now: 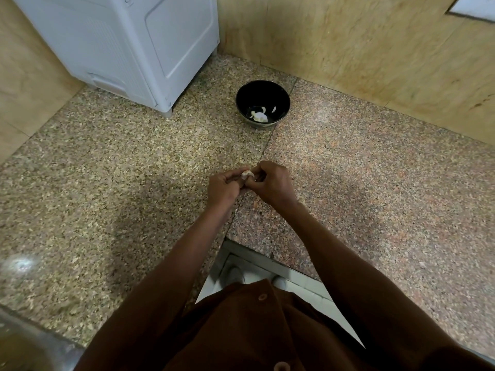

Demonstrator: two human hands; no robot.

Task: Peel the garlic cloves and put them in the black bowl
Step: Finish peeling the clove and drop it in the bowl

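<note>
A pale garlic clove (247,173) shows between my two hands above the middle of the granite counter. My left hand (223,187) grips it from the left with curled fingers. My right hand (270,182) pinches it from the right, thumb and fingers bent onto it. Most of the clove is hidden by my fingers. The black bowl (242,96) stands farther back near the corner, and white garlic pieces (259,115) lie at its bottom.
A white appliance (128,46) stands on the counter at the back left. Beige stone walls (361,49) close the corner behind the bowl. A steel sink edge (24,341) shows at the lower left. The counter's inner corner edge (267,253) is just in front of my body.
</note>
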